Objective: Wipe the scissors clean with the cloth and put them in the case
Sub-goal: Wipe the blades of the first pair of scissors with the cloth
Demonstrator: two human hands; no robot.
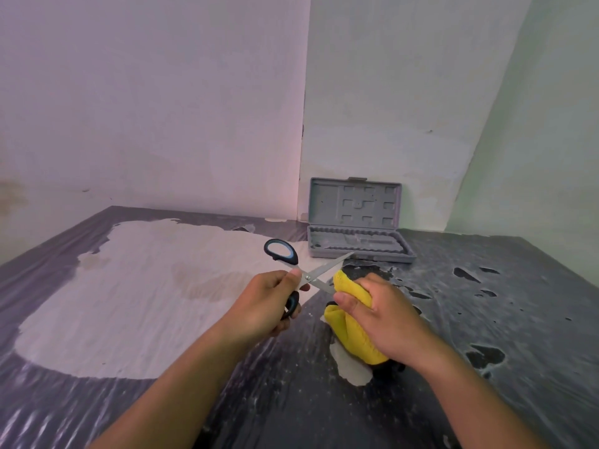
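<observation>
My left hand (265, 299) grips the scissors (319, 272) near the pivot and lower handle; their black and blue handles point left, and the steel blades are spread apart, pointing right. My right hand (385, 314) holds a bunched yellow cloth (351, 338), its top fold pressed around the lower blade. The upper blade points toward the grey plastic case (358, 234), which stands with its lid up against the wall at the back of the table, its moulded tray showing nothing in it.
The table (486, 303) is covered in dark, worn, peeling film, with a large pale bare patch (146, 303) on the left. Walls meet in a corner right behind the case. A green wall rises at the far right.
</observation>
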